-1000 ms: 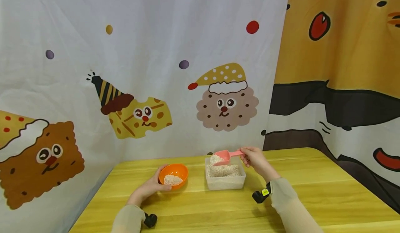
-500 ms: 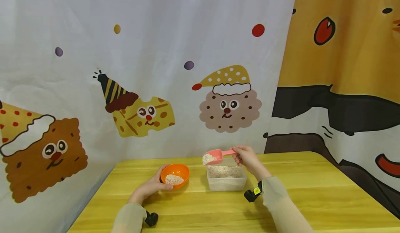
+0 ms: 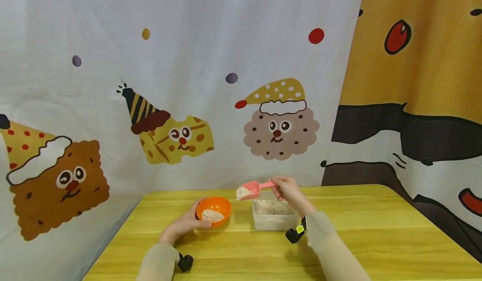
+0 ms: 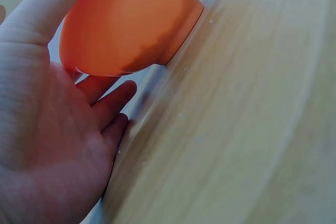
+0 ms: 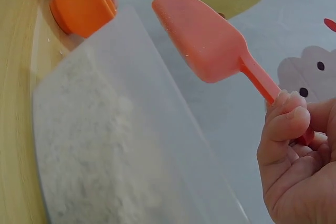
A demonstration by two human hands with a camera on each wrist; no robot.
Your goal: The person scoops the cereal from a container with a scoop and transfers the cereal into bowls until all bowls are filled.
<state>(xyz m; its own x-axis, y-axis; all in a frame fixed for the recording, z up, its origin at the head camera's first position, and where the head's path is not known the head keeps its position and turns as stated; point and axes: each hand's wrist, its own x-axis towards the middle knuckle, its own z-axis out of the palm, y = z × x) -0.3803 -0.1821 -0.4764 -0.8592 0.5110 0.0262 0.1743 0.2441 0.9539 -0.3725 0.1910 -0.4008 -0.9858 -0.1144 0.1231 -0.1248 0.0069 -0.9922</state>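
My left hand holds an orange bowl by its side, thumb at the near rim and fingers around the far side. Pale flakes, like oats, lie in the bowl. In the left wrist view the bowl's foot stands on the tabletop. My right hand grips the handle of a pink scoop, which is raised and heaped with flakes at its front. The scoop hangs between the bowl and a translucent plastic box of flakes. From below, the right wrist view shows the scoop's underside.
The yellow wood-grain table ends at a curtain printed with cartoon food. The box stands to the right of the bowl, with a strip of table between them. A few stray flakes dot the tabletop.
My right hand has lifted the loaded scoop from over the box and carried it left toward the bowl. My left hand keeps its hold on the bowl.
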